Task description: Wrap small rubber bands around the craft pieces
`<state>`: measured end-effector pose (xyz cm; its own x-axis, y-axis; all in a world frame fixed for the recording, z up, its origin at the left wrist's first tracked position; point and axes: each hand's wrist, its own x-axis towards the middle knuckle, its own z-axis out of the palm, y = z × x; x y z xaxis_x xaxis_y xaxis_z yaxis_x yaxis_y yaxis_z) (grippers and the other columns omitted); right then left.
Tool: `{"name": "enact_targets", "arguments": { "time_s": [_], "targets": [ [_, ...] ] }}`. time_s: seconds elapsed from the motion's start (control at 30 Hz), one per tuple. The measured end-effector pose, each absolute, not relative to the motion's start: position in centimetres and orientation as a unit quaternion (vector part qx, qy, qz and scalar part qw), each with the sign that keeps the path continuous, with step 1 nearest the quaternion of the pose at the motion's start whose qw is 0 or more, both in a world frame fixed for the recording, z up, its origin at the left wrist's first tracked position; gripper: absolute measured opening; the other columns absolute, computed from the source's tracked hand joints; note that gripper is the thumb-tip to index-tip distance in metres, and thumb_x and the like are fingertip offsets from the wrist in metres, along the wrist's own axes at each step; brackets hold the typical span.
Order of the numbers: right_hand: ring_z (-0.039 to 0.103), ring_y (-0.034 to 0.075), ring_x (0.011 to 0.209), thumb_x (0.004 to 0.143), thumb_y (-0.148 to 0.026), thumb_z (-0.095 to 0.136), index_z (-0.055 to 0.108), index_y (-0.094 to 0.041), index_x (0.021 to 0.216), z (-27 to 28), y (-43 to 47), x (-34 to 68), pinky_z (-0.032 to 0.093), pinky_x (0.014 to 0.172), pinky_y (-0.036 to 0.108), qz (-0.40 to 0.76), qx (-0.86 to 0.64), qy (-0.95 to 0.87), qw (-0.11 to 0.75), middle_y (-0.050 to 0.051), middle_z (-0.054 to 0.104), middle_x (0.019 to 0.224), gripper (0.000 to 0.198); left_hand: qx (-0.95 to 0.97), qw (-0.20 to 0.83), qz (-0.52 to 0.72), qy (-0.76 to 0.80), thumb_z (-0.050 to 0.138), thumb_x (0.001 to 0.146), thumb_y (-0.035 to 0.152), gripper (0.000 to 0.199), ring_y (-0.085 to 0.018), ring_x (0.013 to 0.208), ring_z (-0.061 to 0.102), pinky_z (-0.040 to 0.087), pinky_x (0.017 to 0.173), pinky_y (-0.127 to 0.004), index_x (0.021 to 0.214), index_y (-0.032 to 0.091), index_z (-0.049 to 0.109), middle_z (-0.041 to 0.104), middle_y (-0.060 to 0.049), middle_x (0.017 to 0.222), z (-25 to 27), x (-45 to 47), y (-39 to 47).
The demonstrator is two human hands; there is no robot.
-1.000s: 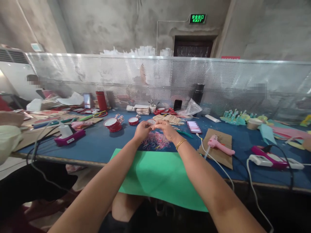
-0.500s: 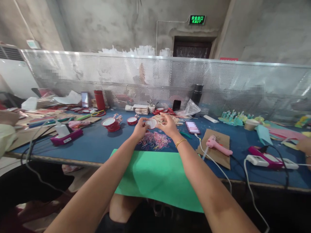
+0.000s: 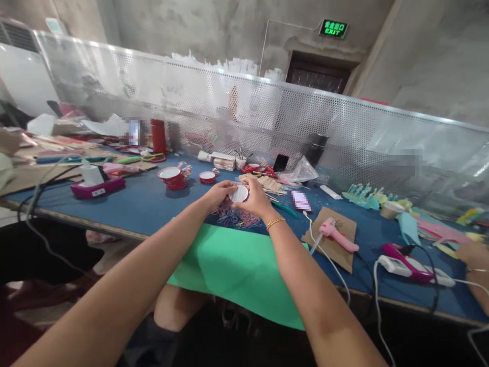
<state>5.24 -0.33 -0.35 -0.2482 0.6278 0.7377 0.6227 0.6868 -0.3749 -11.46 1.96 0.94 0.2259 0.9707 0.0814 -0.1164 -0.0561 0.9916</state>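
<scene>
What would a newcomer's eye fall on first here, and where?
Probably the broad, bright green sheet across the lower middle. Above it, the left hand and right hand hold a round white, red-rimmed piece near thin pastel loops. A green lit rectangular exit sign glows high, right of centre.

Loops (image 3: 239,219) lie on the table (image 3: 148,206) below the fingers (image 3: 228,187); behind the fingers, apparently sticks (image 3: 270,184); left of the fingers, stacked discs (image 3: 173,178); right, a glue gun (image 3: 339,235) on cardboard (image 3: 346,262).
</scene>
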Motion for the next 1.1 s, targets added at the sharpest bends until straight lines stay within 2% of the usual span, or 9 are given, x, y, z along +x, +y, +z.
{"name": "enact_targets", "arguments": {
  "time_s": [0.13,0.3,0.6,0.8,0.9,1.0,1.1],
  "targets": [
    [0.056,0.031,0.115,0.054,-0.037,0.091,0.052,-0.019,0.120,-0.3,-0.5,5.0,0.044,0.105,0.049,0.013,-0.401,-0.799,0.448,0.013,0.059,0.121,0.079,0.552,0.585,0.440,0.400,0.079,0.074,0.036,0.029,-0.006,0.031,0.034,0.018,0.034,-0.018,0.077,0.017,0.058,0.047,0.007,0.047,0.9,-11.4,1.6],
    [0.056,0.031,0.114,0.052,-0.035,0.092,0.052,-0.019,0.120,-0.6,-0.7,4.8,0.045,0.103,0.048,0.033,-0.407,-0.793,0.453,0.013,0.059,0.120,0.081,0.586,0.565,0.424,0.398,0.074,0.080,0.037,0.026,-0.006,0.031,0.032,0.017,0.034,-0.020,0.079,0.016,0.059,0.046,0.006,0.045,0.6,-11.4,1.5],
    [0.062,0.026,0.104,0.055,-0.041,0.090,0.052,-0.018,0.119,-1.1,-0.3,4.5,0.051,0.095,0.042,0.130,-0.385,-0.755,0.514,0.012,0.062,0.117,0.078,0.602,0.563,0.465,0.324,0.074,0.079,0.041,0.030,-0.005,0.037,0.034,0.022,0.036,-0.019,0.079,0.015,0.059,0.046,0.006,0.049,0.7,-11.4,1.6],
    [0.062,0.026,0.113,0.062,-0.040,0.087,0.055,-0.020,0.123,-1.1,-0.3,4.2,0.051,0.100,0.040,0.176,-0.341,-0.738,0.555,0.010,0.065,0.121,0.072,0.573,0.580,0.480,0.324,0.072,0.083,0.037,0.025,-0.005,0.035,0.034,0.023,0.035,-0.017,0.083,0.016,0.059,0.047,0.006,0.048,1.3,-11.2,1.1],
    [0.065,0.025,0.109,0.064,-0.040,0.086,0.059,-0.020,0.121,-1.1,-0.1,3.9,0.054,0.096,0.038,0.188,-0.340,-0.726,0.567,0.011,0.067,0.120,0.066,0.561,0.585,0.494,0.315,0.073,0.082,0.037,0.027,-0.004,0.036,0.034,0.023,0.035,-0.015,0.079,0.016,0.057,0.046,0.007,0.048,1.2,-11.3,1.3],
    [0.068,0.023,0.097,0.066,-0.040,0.084,0.063,-0.019,0.114,-1.2,0.1,3.5,0.057,0.087,0.035,0.207,-0.343,-0.714,0.574,0.009,0.071,0.110,0.056,0.542,0.595,0.514,0.297,0.075,0.081,0.039,0.030,-0.004,0.036,0.035,0.024,0.035,-0.014,0.078,0.016,0.056,0.045,0.007,0.049,1.2,-11.3,1.5],
    [0.067,0.020,0.087,0.074,-0.038,0.078,0.066,-0.019,0.100,-1.2,0.0,3.1,0.056,0.081,0.032,0.191,-0.359,-0.712,0.572,0.006,0.072,0.096,0.034,0.511,0.605,0.535,0.295,0.074,0.082,0.038,0.030,-0.003,0.037,0.036,0.025,0.035,-0.013,0.079,0.016,0.055,0.047,0.007,0.051,1.4,-11.2,1.6]
  ]
}}
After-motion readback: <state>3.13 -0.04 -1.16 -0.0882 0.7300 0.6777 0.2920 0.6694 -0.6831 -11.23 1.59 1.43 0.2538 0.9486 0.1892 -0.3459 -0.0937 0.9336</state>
